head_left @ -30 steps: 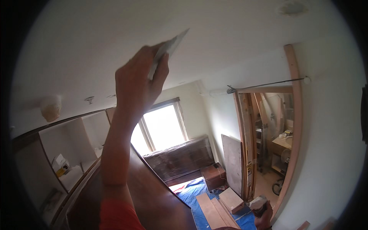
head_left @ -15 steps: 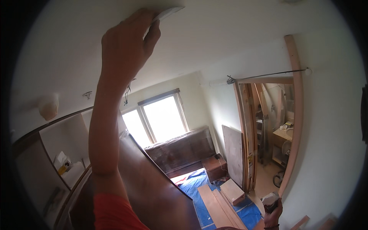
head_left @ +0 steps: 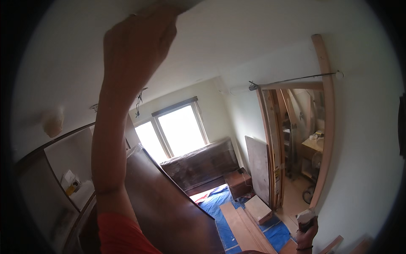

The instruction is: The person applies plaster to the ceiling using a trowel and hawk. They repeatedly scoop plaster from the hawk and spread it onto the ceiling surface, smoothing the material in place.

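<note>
My left hand [head_left: 137, 44] is raised overhead at the upper left, its fingers closed round a putty knife [head_left: 191, 5]. Only a sliver of the blade shows, dim at the top edge of the view, close to the white ceiling [head_left: 237, 38]; whether it touches is hard to see. Low on the right, my right hand [head_left: 307, 237] grips a dark tool with a lump of white putty [head_left: 303, 216] on top. The tool's exact kind is hidden by the fingers and putty.
A large dark wooden panel [head_left: 169, 203] leans below my left arm. Boards [head_left: 243, 228] and a box [head_left: 258, 208] lie on a blue tarp [head_left: 275, 233]. A wrapped headboard [head_left: 203, 165] stands under the window [head_left: 179, 131]. Wires [head_left: 139, 103] hang from the ceiling; a doorway [head_left: 296, 139] opens at right.
My left hand has moved up and slightly left with the putty knife, whose blade now mostly leaves the view. My right hand has shifted slightly right, still gripping the putty-topped tool.
</note>
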`<state>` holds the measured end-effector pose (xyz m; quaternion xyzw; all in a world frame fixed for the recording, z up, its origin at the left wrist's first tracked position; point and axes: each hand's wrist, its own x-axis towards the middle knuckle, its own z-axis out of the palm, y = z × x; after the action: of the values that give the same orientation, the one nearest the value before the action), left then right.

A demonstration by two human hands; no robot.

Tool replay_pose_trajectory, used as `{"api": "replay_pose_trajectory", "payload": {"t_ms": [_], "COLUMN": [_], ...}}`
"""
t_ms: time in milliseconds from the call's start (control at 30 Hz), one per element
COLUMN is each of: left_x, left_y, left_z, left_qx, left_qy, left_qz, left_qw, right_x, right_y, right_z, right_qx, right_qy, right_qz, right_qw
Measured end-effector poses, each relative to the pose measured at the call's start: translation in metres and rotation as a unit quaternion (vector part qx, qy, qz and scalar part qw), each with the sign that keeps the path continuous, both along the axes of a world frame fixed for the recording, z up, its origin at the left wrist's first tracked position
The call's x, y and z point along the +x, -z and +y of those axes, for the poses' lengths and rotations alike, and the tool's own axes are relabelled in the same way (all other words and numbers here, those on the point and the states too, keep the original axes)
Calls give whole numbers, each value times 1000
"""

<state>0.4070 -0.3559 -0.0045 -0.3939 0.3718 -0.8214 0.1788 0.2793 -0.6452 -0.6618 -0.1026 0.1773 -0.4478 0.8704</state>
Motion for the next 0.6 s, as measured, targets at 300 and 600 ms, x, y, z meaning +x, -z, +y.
{"api": "replay_pose_trajectory", "payload": {"t_ms": [300, 600], "left_x": [33, 122], "left_y": [36, 69], "left_z": [-22, -106], "left_qx": [-74, -44], "left_qy": [175, 673], "left_qz": [146, 353], "left_qw": [971, 648], "right_x": [-56, -112], "right_y": [-4, 3], "right_z": [-38, -31], "right_qx": [-26, -32], "right_qy": [100, 178], "right_qz": [-23, 4], "right_qw": [994, 984]}}
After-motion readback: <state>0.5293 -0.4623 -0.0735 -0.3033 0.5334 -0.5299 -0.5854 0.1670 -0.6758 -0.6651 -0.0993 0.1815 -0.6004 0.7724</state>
